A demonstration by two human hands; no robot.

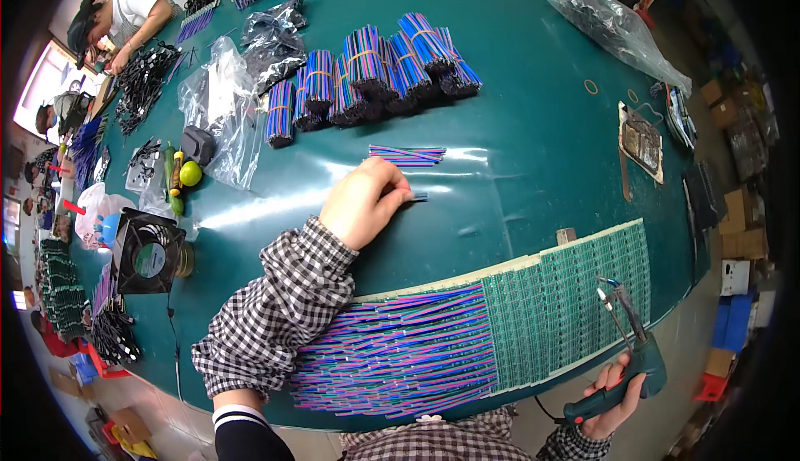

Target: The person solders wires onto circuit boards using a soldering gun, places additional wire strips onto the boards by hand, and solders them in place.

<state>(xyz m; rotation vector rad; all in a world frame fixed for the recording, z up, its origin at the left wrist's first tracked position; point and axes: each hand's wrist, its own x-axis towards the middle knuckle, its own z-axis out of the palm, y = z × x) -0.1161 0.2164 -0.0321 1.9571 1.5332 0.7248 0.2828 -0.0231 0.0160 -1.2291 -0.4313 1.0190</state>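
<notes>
My left hand (362,203) is over the middle of the table, thumb and forefinger pinched together on a wire piece (419,198) that pokes out from the fingertips. Just beyond it lies a small loose pile of coloured wires (408,156). My right hand (612,403) grips the green handle of a soldering gun (645,371); its tip points up over the right end of the green circuit boards (575,303). Along the boards' left part, many blue, pink and green wires (392,353) lie side by side, running left beneath my left sleeve.
Rubber-banded wire bundles (365,61) stand at the back. Clear plastic bags (225,111), a small fan (148,251) and a yellow-green ball (191,174) are on the left. A worn metal tray (640,143) lies at right. Another person (133,19) works at far left.
</notes>
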